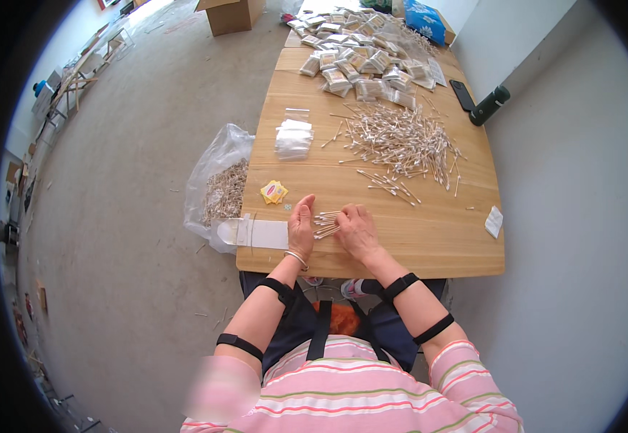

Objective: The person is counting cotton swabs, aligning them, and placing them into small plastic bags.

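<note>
Near the front edge of the wooden table, my right hand [358, 231] closes its fingers round the right ends of a small bundle of cotton swabs [326, 224]. The swabs lie roughly level, their left tips fanned slightly apart. My left hand [301, 229] stands on its edge just left of those tips, fingers stretched out and palm toward the bundle. Whether it touches the tips I cannot tell. Behind that hand a flat white strip [269, 235] reaches to the table's left edge. Small yellow printed cards [274, 192] lie beyond it.
A large heap of loose swabs [400, 141] covers the table's middle. Clear plastic sleeves [294, 141] lie to its left, filled packets [361, 61] behind. Along the right are a phone [462, 94], a dark green bottle [489, 105] and a crumpled tissue [494, 222]. A swab-filled bag [224, 189] stands at the left.
</note>
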A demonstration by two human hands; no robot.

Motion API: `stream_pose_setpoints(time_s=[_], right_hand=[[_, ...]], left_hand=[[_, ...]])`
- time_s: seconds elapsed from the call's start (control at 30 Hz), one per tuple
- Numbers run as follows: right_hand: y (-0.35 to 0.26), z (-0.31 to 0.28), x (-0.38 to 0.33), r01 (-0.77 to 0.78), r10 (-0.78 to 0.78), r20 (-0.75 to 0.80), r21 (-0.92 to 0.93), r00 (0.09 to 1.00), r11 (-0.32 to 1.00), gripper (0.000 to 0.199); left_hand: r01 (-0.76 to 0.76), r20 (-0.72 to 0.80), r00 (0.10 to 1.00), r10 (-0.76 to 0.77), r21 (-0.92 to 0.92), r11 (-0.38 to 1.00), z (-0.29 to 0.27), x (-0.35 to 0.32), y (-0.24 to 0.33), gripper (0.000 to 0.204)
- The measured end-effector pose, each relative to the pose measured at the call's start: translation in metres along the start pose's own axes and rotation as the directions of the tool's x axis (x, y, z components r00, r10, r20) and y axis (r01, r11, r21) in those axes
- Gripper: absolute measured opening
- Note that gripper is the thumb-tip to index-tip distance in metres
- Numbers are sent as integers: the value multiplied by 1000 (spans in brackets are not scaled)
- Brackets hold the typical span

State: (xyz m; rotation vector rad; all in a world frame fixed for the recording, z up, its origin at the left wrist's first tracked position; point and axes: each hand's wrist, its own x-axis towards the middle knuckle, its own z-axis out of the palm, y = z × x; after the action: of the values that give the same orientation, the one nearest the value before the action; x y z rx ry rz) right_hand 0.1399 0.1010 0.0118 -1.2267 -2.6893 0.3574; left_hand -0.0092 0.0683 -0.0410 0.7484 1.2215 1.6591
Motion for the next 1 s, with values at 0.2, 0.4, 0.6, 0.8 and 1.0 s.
stream_pose_setpoints(time_s=[0.2, 0.4, 0.6, 0.8, 1.0], right_hand=[[1, 22, -2, 44, -69, -171, -148, 983, 988, 78], [-6, 29, 1, 4, -11, -45, -152, 999, 988, 85], [-12, 28, 13, -55, 62, 29, -178, 998, 983, 92], [-30, 31, -1, -161, 174, 65, -162, 983, 973, 94], [-27, 42, -2, -200, 211, 41, -185, 977, 962, 93]], left_hand=[[22, 4, 1000, -22, -33, 999, 8, -1, 3, 43], [28, -30, 999, -30, -45, 999, 4, -1, 2, 44], [-36, -76, 997, 33, -39, 999, 10, -4, 5, 46], [-64, -96, 993, 65, 12, 998, 8, -4, 4, 46], [-95, 30, 995, 92, 157, 983, 15, -8, 10, 48]])
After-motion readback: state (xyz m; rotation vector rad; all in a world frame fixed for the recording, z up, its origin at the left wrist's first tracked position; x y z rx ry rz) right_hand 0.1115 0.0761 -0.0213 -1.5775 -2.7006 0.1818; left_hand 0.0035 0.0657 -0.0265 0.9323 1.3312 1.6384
